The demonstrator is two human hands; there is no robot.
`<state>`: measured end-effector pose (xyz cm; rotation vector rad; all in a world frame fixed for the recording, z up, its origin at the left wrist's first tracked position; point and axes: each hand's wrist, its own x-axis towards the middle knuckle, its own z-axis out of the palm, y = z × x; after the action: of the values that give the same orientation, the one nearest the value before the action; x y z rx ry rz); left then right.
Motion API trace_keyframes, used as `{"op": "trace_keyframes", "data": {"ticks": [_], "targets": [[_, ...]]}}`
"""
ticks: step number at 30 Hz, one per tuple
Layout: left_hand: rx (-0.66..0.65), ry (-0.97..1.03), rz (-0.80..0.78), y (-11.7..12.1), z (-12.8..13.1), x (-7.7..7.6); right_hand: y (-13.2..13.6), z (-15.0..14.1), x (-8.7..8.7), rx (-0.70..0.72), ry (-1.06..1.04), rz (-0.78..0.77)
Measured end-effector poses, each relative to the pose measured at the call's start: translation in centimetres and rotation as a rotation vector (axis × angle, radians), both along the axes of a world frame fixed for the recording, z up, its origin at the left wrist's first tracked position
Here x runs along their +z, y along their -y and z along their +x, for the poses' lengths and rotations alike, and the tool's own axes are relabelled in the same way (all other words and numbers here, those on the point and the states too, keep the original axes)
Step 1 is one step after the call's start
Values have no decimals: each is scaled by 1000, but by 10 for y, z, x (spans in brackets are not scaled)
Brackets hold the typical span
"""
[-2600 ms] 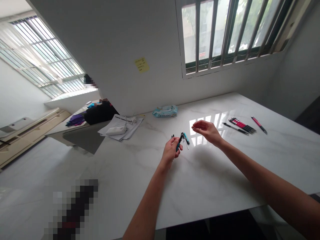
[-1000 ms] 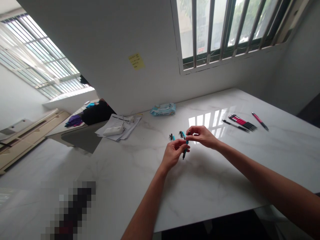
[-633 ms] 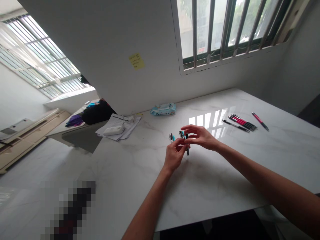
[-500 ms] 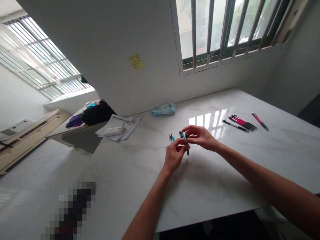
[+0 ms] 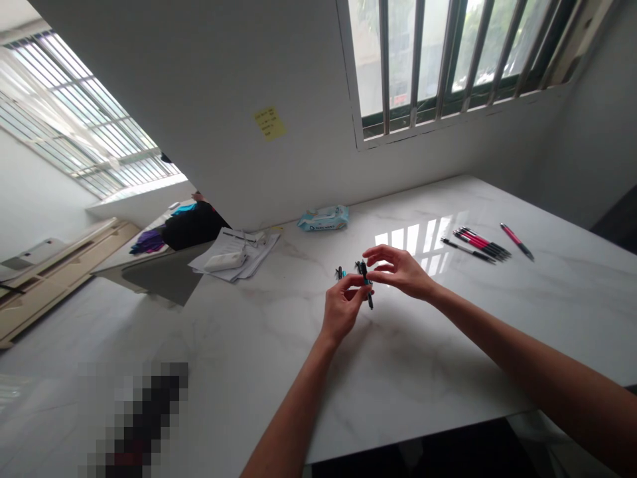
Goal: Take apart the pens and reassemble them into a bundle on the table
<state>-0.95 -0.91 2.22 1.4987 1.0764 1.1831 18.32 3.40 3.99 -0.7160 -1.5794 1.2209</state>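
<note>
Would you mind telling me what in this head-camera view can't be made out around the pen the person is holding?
Head view only:
- The pen: its middle is hidden by the fingers of the left hand.
- The small dark-and-teal items beside it: too small to identify.
- The yellow sticky note: writing too small to read.
- The dark object at lower left: pixelated beyond recognition.

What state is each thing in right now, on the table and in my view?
Left hand, closed around the teal-and-black pen
Right hand, open, beside that pen
Small black-and-teal pen part, on the table
Pink pens, lying bunched together
Wipes packet, lying flat
Papers, loose stack under a white case
</note>
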Motion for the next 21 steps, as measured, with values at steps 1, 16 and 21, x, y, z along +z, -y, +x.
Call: {"op": "trace_keyframes", "data": {"ticks": [1, 16, 21], "targets": [[4, -5, 2, 0, 0, 0, 0, 0, 0, -2, 9, 0], [-36, -59, 11, 2, 2, 1, 4, -1, 1, 47, -6, -4], [-24, -55, 5, 2, 3, 0, 4, -1, 2, 104, -19, -45]]}}
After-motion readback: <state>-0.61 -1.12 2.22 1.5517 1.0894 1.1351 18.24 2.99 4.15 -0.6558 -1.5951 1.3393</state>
